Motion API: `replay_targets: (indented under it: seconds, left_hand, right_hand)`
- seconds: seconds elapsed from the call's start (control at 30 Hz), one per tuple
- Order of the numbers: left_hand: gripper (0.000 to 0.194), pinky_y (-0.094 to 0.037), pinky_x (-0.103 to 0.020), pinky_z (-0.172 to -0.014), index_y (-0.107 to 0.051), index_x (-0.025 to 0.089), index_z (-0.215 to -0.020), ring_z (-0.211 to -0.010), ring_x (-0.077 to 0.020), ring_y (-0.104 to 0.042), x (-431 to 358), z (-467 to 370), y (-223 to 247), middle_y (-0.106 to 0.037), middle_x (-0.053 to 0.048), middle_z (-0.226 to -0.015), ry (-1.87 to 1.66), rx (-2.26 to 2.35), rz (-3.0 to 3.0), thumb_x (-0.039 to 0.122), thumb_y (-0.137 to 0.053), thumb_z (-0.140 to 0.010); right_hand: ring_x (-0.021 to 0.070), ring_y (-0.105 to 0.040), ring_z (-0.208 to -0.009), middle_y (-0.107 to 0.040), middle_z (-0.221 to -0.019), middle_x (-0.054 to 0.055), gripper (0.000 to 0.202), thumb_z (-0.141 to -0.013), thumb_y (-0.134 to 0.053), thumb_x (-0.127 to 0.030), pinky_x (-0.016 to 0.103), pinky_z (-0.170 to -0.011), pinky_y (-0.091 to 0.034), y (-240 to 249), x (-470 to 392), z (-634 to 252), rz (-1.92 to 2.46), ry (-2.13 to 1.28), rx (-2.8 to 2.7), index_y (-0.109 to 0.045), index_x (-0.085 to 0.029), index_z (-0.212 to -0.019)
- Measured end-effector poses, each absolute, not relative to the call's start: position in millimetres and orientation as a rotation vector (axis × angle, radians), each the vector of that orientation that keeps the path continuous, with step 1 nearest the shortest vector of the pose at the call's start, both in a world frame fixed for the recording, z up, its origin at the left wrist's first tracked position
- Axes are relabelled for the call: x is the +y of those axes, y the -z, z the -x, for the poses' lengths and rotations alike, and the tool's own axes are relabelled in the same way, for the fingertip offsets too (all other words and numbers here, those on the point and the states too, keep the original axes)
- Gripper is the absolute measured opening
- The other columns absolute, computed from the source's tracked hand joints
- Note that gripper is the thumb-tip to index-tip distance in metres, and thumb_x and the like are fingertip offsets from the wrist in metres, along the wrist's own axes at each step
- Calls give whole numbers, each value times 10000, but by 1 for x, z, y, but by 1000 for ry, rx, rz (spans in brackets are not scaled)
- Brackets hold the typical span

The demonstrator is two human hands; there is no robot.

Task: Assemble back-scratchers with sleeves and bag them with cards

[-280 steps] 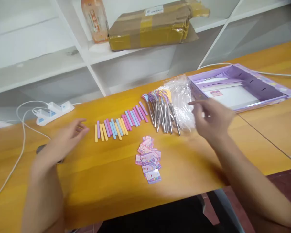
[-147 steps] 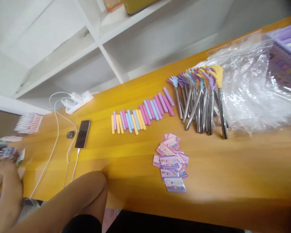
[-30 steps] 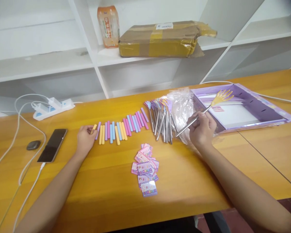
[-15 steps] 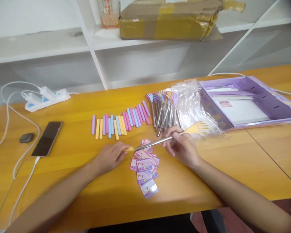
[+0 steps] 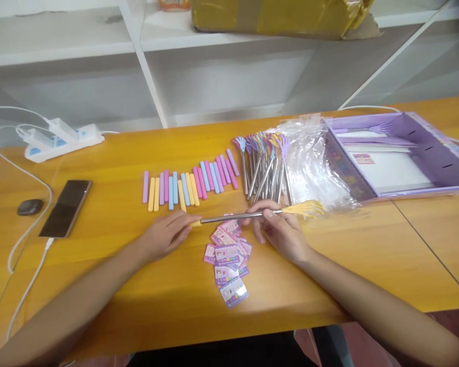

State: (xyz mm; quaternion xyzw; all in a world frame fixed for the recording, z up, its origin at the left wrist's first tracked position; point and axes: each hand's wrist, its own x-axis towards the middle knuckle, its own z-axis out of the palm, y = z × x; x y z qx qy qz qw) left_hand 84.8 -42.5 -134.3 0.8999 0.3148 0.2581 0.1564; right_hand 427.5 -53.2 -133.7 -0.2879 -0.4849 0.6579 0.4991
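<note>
- We log the wooden table point(image 5: 290, 306) under everything below.
- Purple box point(image 5: 430, 140): right side; clear plastic bags point(image 5: 306, 168) along its left wall.
- We note a heap of rods point(image 5: 265, 176) with hand-shaped heads, just beside the bags.
- Yellow-headed rod point(image 5: 233, 216): gripped by our right hand point(image 5: 279, 232), thumb and fingers closed near the head; head juts right of the grip, bare shaft runs left, nearly level.
- Coloured tubes point(image 5: 194, 189): uneven row beyond the shaft.
- Card pile point(image 5: 229, 260): below the shaft.
- Yellow tube point(image 5: 196, 224): pinched in our left hand point(image 5: 166, 235), mostly hidden; its end meets the shaft's tip. Insertion depth: we cannot tell.
</note>
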Motion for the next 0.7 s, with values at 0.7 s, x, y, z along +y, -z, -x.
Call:
replay_targets:
  seconds: [0.7]
  left_hand:
    - [312, -621, -260, -778, -639, 239, -1450, -919, -158, -787, -42, -88, 140, -821, -49, -1107, -833, 881, -2672, 267, -495, -1175]
  right_hand:
    - [144, -664, -626, -811, -951, 63, 297, -1146, -595, -431, 305, -648, -564, 136, -51, -429, 683, -1600, -1270, -789, -214, -1203]
